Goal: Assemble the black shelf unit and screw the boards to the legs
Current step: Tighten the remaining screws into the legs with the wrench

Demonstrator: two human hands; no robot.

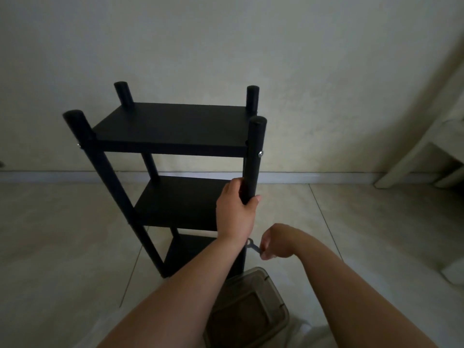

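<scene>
The black shelf unit stands upright on the tiled floor with three boards between four round legs. My left hand is wrapped around the near right leg, just below the top board. A silver screw head shows on that leg at the top board, and another on the near left leg. Lower down, my right hand pinches a small metal wrench, whose ring end sits against the same leg near the middle board. My left forearm hides that joint.
A brown translucent plastic box lies on the floor directly in front of me, under my arms. A pale wall with a baseboard runs behind the shelf. White furniture stands at the right edge.
</scene>
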